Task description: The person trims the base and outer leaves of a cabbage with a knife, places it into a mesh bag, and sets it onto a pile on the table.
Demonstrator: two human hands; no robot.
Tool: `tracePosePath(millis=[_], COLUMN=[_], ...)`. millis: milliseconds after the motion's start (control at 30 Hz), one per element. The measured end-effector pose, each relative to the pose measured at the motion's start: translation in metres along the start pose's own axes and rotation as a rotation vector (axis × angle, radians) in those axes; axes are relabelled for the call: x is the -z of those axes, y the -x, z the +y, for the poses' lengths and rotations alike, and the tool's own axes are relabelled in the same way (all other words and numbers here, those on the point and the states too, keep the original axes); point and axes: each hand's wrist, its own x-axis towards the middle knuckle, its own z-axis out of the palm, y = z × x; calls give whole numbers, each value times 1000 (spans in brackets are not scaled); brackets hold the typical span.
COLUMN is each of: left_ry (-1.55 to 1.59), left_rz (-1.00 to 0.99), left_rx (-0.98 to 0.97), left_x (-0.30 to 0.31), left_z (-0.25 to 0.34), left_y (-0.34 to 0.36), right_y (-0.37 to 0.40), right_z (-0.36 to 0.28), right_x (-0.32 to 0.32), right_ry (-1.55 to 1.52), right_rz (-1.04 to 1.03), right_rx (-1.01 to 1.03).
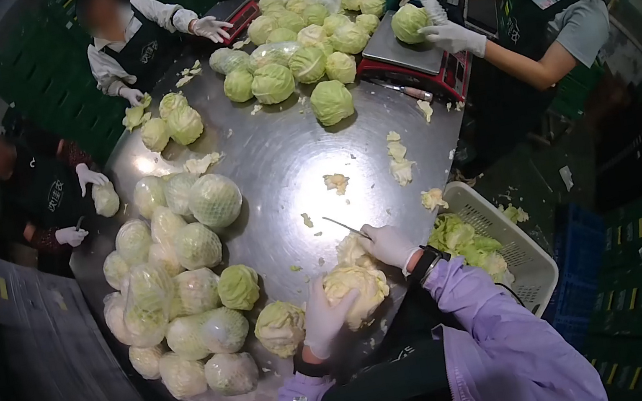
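Observation:
My left hand (327,318), in a white glove, is pressed against the left side of a pale cabbage (360,291) and steadies it near the table's front edge. In my gloved right hand (390,247) is a knife (342,224), its thin blade pointing up and left over the table. Loose pale leaf pieces (353,250) lie between the right hand and the cabbage. To the left of my left hand sits another cabbage (280,329), and behind it a greener cabbage (239,287). The knife's handle is hidden by my fingers.
Wrapped cabbages (179,292) crowd the metal table's (267,184) left side; bare cabbages (272,83) are heaped at the back. A crate (532,267) with leaves stands at right. Three people work around the table, one holding a cabbage (410,24) over a red scale (455,76).

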Motion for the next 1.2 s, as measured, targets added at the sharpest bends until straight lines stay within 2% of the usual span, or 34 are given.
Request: tracePosePath(millis=[67, 133, 167, 233, 300, 367, 400, 467, 533, 567, 633, 667, 733, 767, 833, 900, 967, 1033, 1067, 1133, 1167, 1200], left_ry=[43, 442, 437, 683, 694, 707, 716, 732, 279, 273, -275, -279, -365, -365, -10, -7, -1, 4, 7, 159, 162, 179], left_rz=[-26, 14, 19, 154, 218, 273, 307, 338, 127, 125, 10, 9, -262, -261, -222, -233, -246, -147, -137, 205, 207, 305], left_rx=[-36, 75, 80, 244, 255, 265, 299, 336, 236, 237, -129, -124, -288, -290, -212, -227, -236, -176, -170, -17, -14, 1], left_x=[5, 5, 3, -1, -8, -14, -17, -19, -3, 4, 26, 28, 28, 25, 21, 25, 25, 21, 14, -2, -10, -17], left_z=[-6, -18, -28, -41, -31, -18, -15, -16, -21, -18, 13, 15, 14, 8, -1, -5, -4, 1, 1, 0, -1, -3], left_y=[8, 22, 30, 38, 41, 45, 47, 51, 57, 58, 47, 38, 23, 19, 9, 7, 11, 21, 26, 37, 40, 42], right_y=[-14, -21, -19, -6, 18, 41, 46, 56, 38, 29, 21, 18, 1, -10, -24, -29, -21, -1, 12, 48, 62, 78], right_z=[15, 31, 34, 20, -11, -43, -46, -48, -43, -42, -58, -64, -55, -46, -25, -3, 15, 19, 17, -8, -13, -18], right_x=[-11, -18, -22, -14, 16, 36, 29, 12, 3, -2, 2, 3, -16, -27, -37, -40, -40, -33, -25, 9, 11, 9], right_ry=[40, -161, -165, -71, -103, -363, -361, -245, -201, -163, -172, -174, -194, -209, -186, -75, -34, -82, -79, -640, -637, -814], right_rz=[-20, -107, -113, 359, 341, -63, -61, 16, -70, -152, -135, -113, -34, 47, 75, 94, 94, 291, 281, 15, 12, -126], right_rx=[-39, -167, -163, 108, 96, -21, -22, 172, 119, 68, 115, 161, 136, 111, 89, -17, -37, 28, 36, -316, -316, -359])
